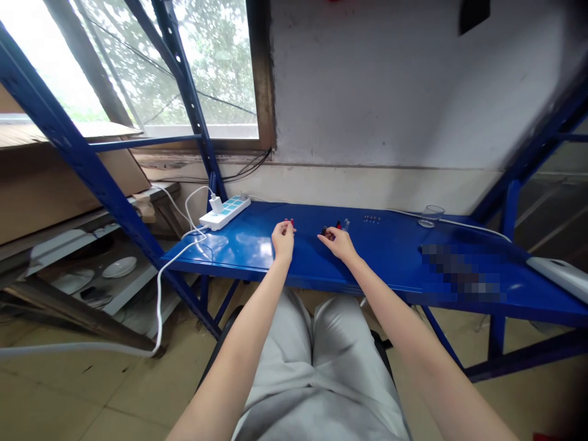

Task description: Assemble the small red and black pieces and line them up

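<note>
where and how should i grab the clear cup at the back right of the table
Probably around the side wall of the clear cup, just below the rim, coming from the seated person's side: it appears to stand upright, and the white cable runs close behind it.

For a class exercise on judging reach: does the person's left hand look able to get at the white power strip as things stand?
Probably yes: only blue tabletop shows between the left hand and the white power strip, though that hand is at a small red item, perhaps held.
</note>
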`<state>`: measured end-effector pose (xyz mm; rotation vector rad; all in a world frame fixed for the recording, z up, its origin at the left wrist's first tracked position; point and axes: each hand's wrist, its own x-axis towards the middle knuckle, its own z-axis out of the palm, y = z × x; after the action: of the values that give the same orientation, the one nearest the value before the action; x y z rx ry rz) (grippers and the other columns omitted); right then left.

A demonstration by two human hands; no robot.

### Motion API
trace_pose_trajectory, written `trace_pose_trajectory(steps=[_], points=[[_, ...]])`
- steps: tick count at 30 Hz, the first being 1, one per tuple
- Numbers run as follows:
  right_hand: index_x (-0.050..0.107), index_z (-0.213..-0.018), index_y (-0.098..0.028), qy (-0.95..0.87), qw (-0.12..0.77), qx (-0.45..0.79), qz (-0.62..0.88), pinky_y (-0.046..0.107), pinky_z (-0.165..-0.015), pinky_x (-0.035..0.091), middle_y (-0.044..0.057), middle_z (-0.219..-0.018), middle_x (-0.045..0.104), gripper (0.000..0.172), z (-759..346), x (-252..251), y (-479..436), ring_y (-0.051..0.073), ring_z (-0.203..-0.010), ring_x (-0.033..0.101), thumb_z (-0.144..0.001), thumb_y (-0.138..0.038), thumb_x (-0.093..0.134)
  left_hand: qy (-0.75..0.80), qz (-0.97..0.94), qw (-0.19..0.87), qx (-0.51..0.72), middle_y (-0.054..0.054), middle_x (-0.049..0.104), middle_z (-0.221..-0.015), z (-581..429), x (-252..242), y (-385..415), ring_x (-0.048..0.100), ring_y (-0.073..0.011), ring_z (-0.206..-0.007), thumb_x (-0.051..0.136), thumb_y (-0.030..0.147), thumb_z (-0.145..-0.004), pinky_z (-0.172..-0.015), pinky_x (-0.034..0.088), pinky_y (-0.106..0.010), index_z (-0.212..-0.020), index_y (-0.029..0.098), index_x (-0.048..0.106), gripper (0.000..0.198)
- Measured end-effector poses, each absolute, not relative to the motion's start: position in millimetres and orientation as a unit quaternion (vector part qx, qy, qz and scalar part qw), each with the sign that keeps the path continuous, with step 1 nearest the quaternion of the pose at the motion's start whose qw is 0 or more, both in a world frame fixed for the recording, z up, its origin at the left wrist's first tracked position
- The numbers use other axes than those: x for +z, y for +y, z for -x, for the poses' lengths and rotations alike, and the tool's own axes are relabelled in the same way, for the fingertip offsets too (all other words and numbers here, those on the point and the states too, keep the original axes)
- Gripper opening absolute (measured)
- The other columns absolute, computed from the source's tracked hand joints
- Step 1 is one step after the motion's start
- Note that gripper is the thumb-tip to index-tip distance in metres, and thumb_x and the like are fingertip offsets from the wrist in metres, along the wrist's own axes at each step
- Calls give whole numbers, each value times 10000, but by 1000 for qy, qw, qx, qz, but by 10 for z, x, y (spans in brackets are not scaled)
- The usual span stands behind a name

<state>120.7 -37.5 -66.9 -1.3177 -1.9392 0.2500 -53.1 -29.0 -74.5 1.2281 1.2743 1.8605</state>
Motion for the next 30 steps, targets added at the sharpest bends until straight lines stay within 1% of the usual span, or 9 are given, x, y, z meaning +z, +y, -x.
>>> trace_pose_trajectory(steps=[5,8,10,18,22,30], points=[[582,-728,-167,-756,367,160,518,240,-582,400,54,-737,637,206,-937,-644,-177,152,-658,565,-756,-369,555,487,-379,279,735,-6,565,-646,653,-706,-339,545,-90,-588,475,266,-784,-590,444,-215,-819,137,543,150],[606,-726,-158,-744,355,170,540,239,-603,408,60,-756,651,143,-760,-629,-30,150,-669,577,-728,-300,598,487,-371,270,743,-3,553,-643,647,-700,-368,531,-91,-585,456,261,-788,-593,439,-221,-815,141,539,148],[622,-733,-150,-731,345,165,565,235,-607,409,66,-764,658,134,-665,-622,52,152,-682,585,-719,-283,614,489,-371,268,743,0,547,-642,638,-701,-381,529,-94,-593,447,253,-788,-595,435,-221,-812,146,535,140],[658,-804,-173,-716,305,154,609,229,-663,417,53,-833,678,161,-491,-719,280,167,-774,611,-720,-307,623,474,-365,280,751,6,533,-617,624,-696,-422,515,-92,-584,459,211,-769,-581,424,-213,-782,150,535,98],[659,-822,-182,-715,305,156,610,234,-675,421,51,-852,680,173,-467,-751,292,170,-789,615,-724,-318,618,476,-359,287,749,8,531,-610,628,-694,-434,511,-89,-578,458,197,-766,-583,419,-212,-774,151,536,91],[669,-802,-179,-713,287,148,622,230,-661,414,52,-846,684,174,-450,-723,243,178,-798,616,-710,-315,609,476,-344,301,751,12,533,-603,625,-705,-419,506,-91,-572,468,201,-762,-586,416,-219,-772,150,535,85]])
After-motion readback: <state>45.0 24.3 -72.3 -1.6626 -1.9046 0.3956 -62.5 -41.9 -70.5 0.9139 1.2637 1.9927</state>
